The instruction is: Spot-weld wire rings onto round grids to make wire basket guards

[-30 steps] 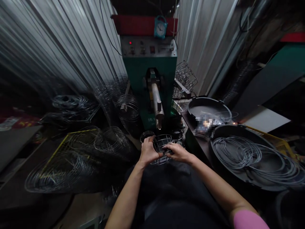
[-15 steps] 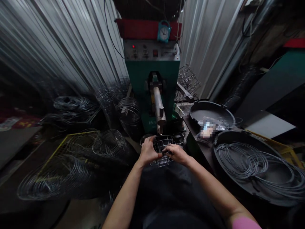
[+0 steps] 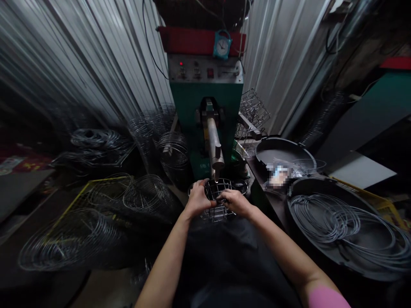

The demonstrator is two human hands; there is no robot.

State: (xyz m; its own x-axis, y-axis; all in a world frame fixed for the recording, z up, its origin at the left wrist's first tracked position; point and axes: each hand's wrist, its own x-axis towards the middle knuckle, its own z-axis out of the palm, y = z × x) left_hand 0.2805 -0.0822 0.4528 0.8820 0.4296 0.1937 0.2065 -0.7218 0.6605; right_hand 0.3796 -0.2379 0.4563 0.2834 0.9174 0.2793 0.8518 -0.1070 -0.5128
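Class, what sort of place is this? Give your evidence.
Probably a wireworking shop: a green machine with a control panel, wire rings in a dark tray, and a wire frame being held.

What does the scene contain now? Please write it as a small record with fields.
left hand: thumb and fingers spread around a wire basket, holding it; hand
right hand: at the same basket, fingers curled; exact grip unclear; hand
ahead: green machine, red light lit
on machine: blue clock
right side: black tray with loose wire rings
left side: yellow crate among wire coils
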